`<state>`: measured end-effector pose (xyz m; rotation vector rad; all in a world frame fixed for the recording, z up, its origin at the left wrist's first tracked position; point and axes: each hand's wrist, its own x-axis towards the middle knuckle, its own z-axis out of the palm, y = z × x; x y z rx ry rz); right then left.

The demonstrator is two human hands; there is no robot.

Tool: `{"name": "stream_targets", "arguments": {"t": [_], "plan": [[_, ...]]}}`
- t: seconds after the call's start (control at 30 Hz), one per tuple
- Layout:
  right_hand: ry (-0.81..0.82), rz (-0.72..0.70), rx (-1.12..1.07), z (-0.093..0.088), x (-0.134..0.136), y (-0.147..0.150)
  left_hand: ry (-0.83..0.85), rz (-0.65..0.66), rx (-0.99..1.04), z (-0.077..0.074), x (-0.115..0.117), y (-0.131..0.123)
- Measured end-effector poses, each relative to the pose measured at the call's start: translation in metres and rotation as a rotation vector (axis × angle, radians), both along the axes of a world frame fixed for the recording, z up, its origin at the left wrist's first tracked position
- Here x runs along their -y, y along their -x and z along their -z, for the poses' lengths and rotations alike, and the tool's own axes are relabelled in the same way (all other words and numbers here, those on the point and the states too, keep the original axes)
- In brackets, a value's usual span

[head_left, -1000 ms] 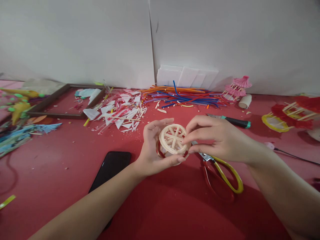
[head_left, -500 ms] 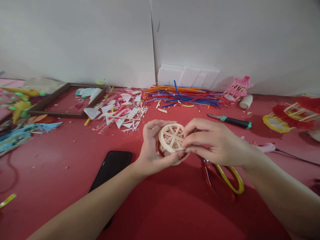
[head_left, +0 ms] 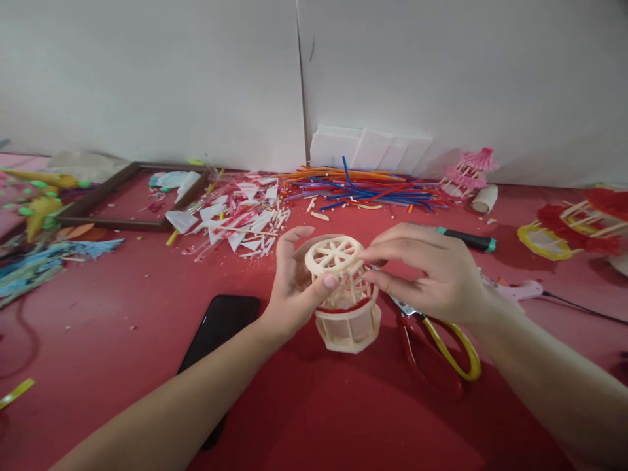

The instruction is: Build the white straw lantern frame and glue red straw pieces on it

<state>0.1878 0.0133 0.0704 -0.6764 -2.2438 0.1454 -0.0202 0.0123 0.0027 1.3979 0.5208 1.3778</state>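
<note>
Between my hands is a small tower model (head_left: 349,330) built of pale sticks. It has a round spoked top, a narrower lattice middle with a red band, and a wider many-sided base. My left hand (head_left: 294,294) is closed around its left side, the thumb pressed near the top ring. The fingertips of my right hand (head_left: 426,271) touch the upper right edge of the top ring; whether they pinch a small piece there is hidden. Scissors (head_left: 454,343) with one yellow and one red handle lie just under and right of my right hand.
A black phone (head_left: 220,330) lies left of the model. Behind are white and pink scraps (head_left: 245,216), colourful fuzzy sticks (head_left: 363,186) and a cutter knife (head_left: 468,240). A glue gun (head_left: 524,290) with a cord and a red-yellow model (head_left: 579,226) stand right. A brown frame (head_left: 118,222) lies left.
The model has tipped so its side and base now show below the round top; before, mostly the spoked top faced me. My hands stay at it, the right one slightly shifted.
</note>
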Motion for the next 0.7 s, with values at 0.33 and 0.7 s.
{"name": "stream_targets", "arguments": {"t": [0.33,0.7], "plan": [[-0.240,-0.101,0.108,-0.003,0.004,-0.001,-0.035,-0.048,-0.044,-0.001,0.011,-0.004],[-0.008,0.036,-0.010,0.025,0.007,-0.009,-0.387,-0.274,-0.120,0.005,0.005,-0.007]]}}
